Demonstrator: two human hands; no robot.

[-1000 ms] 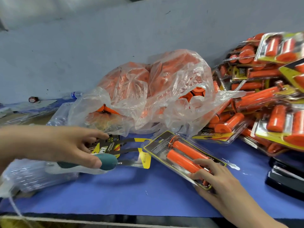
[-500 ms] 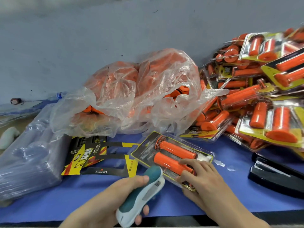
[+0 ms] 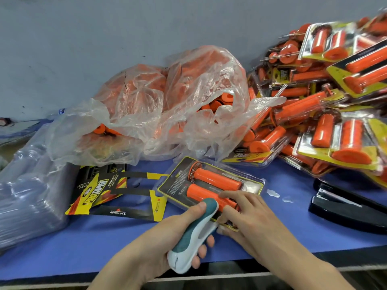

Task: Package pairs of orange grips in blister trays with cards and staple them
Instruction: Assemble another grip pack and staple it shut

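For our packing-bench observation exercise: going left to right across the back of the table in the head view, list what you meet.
Stack of clear blister trays → printed cards → plastic bag of loose orange grips → pile of finished packs.

- My left hand (image 3: pixel 167 233) is curled tight around a handle, thumb on top.
- My right hand (image 3: pixel 247 222) lies palm down, fingers (image 3: pixel 234 197) spread and pressing.
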